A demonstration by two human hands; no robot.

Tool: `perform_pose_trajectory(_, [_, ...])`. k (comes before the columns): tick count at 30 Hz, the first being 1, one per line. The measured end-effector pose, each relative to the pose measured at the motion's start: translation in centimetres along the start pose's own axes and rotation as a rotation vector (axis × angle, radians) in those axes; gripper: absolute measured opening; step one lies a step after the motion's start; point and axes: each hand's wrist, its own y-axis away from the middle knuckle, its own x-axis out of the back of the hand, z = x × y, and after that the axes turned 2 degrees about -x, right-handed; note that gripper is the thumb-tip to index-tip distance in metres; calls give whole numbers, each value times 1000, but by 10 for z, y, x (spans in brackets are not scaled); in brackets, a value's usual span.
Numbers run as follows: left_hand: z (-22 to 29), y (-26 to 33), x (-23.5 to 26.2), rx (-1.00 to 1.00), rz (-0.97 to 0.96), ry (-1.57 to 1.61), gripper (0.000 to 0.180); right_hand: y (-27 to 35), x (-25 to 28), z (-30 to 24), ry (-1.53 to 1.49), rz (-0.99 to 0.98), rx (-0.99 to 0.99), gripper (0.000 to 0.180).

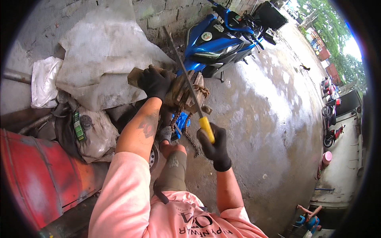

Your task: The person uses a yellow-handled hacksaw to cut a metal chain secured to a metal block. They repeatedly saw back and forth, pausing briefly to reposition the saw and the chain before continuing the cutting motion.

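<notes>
My right hand [215, 146], in a black glove, is wrapped round the yellow handle of a long, narrow, dark-bladed tool [183, 68]. Its blade slants up and to the left, passing over a stack of rough wood blocks [183, 89]; I cannot tell whether it touches them. A rusty chain [203, 90] loops around the blocks and hangs down below. My left hand [154, 81], also gloved in black, closes over a piece of wood [135, 77] at the left of the stack. The glove hides part of that wood.
A blue motor scooter [218, 41] stands just beyond the blocks. A grey sheet [107, 51] and sacks [97, 131] lie at left, above a red drum [35, 174]. Wet concrete floor [270, 119] stretches right, toward parked motorcycles [328, 115] and another person [310, 220].
</notes>
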Motion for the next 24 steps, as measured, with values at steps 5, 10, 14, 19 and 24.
perform_pose_trajectory(5, [7, -4, 1, 28, -130, 3, 64, 34, 11, -9, -440, 140, -269, 24])
perform_pose_trajectory(10, [8, -7, 3, 25, -169, -16, 66, 126, 28, -8, -366, 89, -162, 24])
perform_pose_trajectory(14, [4, -9, 1, 15, -115, -66, 67, 174, 30, -25, -304, 82, -262, 17])
perform_pose_trajectory(19, [0, -4, -2, -32, -67, -42, 67, 137, 23, -5, -392, 138, -248, 25])
perform_pose_trajectory(24, [-1, -14, -8, -56, -3, -36, 56, -48, 0, 1, -568, 39, -283, 20])
